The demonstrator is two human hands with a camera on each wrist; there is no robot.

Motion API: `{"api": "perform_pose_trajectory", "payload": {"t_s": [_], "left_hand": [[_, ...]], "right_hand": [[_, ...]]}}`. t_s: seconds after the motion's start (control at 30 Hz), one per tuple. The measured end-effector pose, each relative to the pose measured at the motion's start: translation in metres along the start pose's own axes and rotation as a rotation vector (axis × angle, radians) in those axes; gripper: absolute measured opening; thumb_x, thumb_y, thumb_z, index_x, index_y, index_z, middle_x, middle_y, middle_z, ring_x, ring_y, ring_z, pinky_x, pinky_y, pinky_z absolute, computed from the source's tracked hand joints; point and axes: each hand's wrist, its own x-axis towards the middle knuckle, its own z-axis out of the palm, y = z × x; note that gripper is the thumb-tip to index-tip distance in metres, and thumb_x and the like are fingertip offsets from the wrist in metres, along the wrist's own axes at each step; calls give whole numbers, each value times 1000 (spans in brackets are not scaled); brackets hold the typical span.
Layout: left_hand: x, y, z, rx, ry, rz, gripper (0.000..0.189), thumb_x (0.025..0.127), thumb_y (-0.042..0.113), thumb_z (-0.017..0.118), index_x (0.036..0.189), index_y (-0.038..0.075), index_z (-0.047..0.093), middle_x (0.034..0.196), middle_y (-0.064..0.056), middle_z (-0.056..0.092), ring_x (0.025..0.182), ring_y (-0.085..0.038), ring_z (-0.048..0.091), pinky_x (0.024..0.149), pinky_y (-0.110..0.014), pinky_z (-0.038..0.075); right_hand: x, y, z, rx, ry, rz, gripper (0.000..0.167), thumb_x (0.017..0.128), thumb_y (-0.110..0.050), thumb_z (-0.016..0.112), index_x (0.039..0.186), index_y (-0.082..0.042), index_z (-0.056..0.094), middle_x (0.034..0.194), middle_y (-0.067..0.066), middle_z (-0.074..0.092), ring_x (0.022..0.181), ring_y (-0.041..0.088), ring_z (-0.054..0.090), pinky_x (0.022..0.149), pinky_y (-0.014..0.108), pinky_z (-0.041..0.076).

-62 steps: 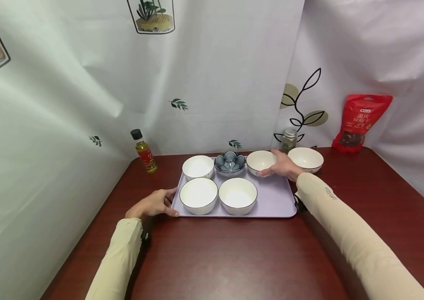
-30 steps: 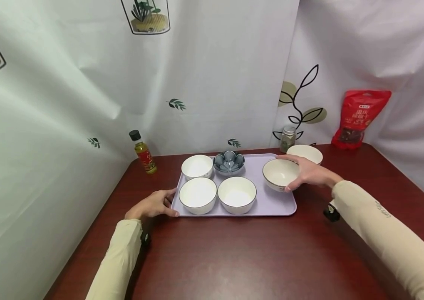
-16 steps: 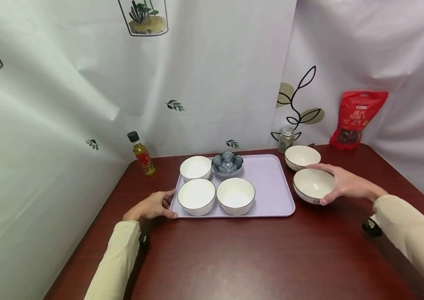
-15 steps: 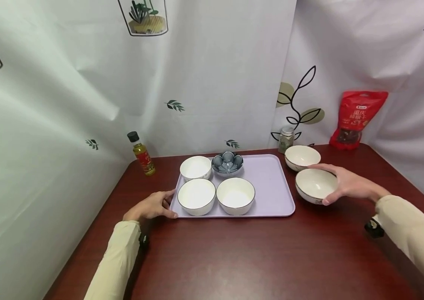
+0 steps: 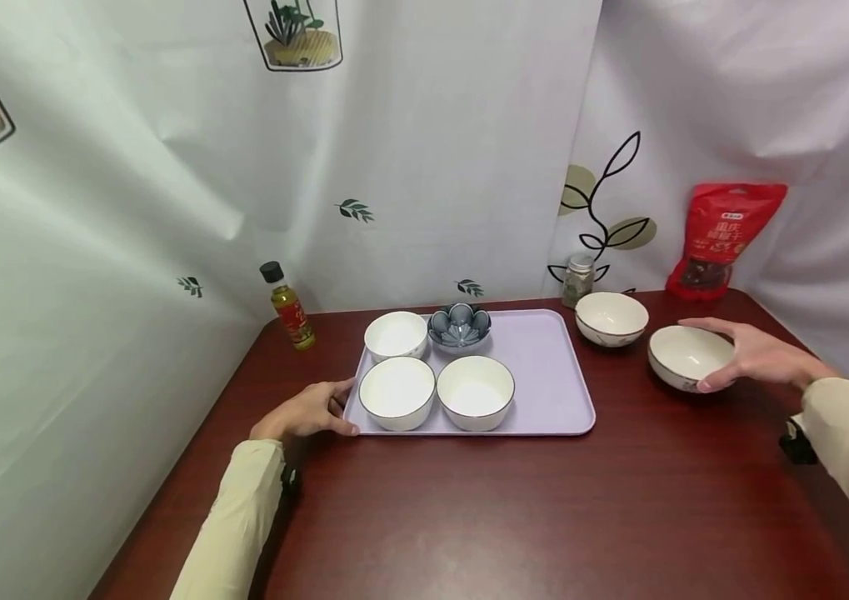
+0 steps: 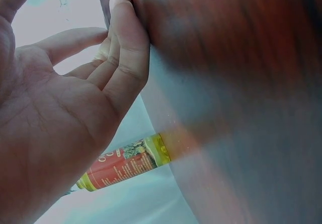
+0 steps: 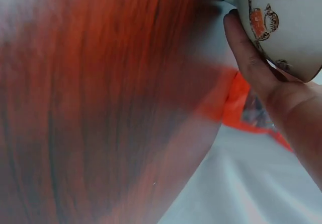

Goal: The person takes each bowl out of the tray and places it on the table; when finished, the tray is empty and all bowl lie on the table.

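At the right of the table, my right hand [image 5: 757,357] grips a white bowl [image 5: 685,357] by its side, thumb at the front and fingers at the far rim. Up close in the right wrist view, that bowl [image 7: 289,35] has a red and brown painted pattern outside. My left hand [image 5: 307,411] holds the left edge of a lilac tray [image 5: 547,408] near its front corner. On the tray stand a back-left white bowl [image 5: 397,333], a dark blue petal-shaped bowl [image 5: 460,327], and two dark-rimmed white bowls in front, the left one [image 5: 397,392] and the right one [image 5: 475,392].
Another white bowl [image 5: 610,317] stands between the tray and the held bowl. Behind it is a small glass jar [image 5: 578,282]. A red food pouch [image 5: 724,242] leans on the back wall covering, and an oil bottle [image 5: 292,308] stands at the far left.
My right hand has taken the white bowl from the tray's back row, over the tray's right side, to the table at the far right. My left hand has stayed at the tray.
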Motion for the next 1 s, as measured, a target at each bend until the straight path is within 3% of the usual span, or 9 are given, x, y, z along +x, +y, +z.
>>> {"api": "perform_pose_trajectory", "payload": {"t_s": [0.27, 0.4, 0.53, 0.63, 0.7, 1.0], "left_hand": [[1, -1, 0, 5, -6, -3, 99, 77, 23, 88, 155, -2, 32, 118, -18, 63, 95, -21, 62, 84, -35, 55], [1, 0, 0, 3, -5, 5, 99, 77, 23, 87, 155, -2, 32, 118, -18, 63, 95, -21, 63, 85, -35, 56], [2, -1, 0, 4, -1, 6, 99, 77, 23, 88, 155, -2, 33, 118, -18, 62, 96, -21, 63, 85, -36, 56], [2, -1, 0, 5, -5, 7, 99, 77, 24, 87, 155, -2, 32, 118, -18, 62, 96, -21, 63, 85, -35, 56], [2, -1, 0, 8, -8, 9, 99, 77, 25, 87, 155, -2, 32, 119, -18, 62, 96, -21, 63, 85, -35, 56], [1, -1, 0, 8, 1, 25, 98, 77, 23, 87, 154, -3, 33, 117, -18, 62, 94, -20, 62, 84, -33, 54]], "right_hand": [[15, 15, -15, 1, -45, 84, 96, 78, -22, 83, 154, 1, 28, 139, 26, 42, 97, -3, 44, 77, 23, 47], [22, 15, -21, -38, -54, 99, 98, 80, -23, 81, 155, 5, 23, 138, 31, 41, 104, 15, 47, 78, 22, 45], [28, 13, -25, -76, -61, 104, 103, 80, -27, 80, 155, 8, 18, 139, 35, 37, 116, 41, 40, 89, 39, 45], [31, 14, -28, -69, -79, 129, 105, 80, -30, 78, 155, 10, 16, 139, 38, 33, 120, 49, 34, 94, 58, 42], [33, 16, -29, -65, -82, 142, 104, 81, -31, 77, 155, 9, 16, 138, 38, 33, 120, 50, 33, 95, 63, 40], [41, 20, -33, -41, -103, 154, 100, 83, -29, 76, 155, 6, 17, 137, 37, 34, 120, 49, 35, 90, 49, 43]]}}
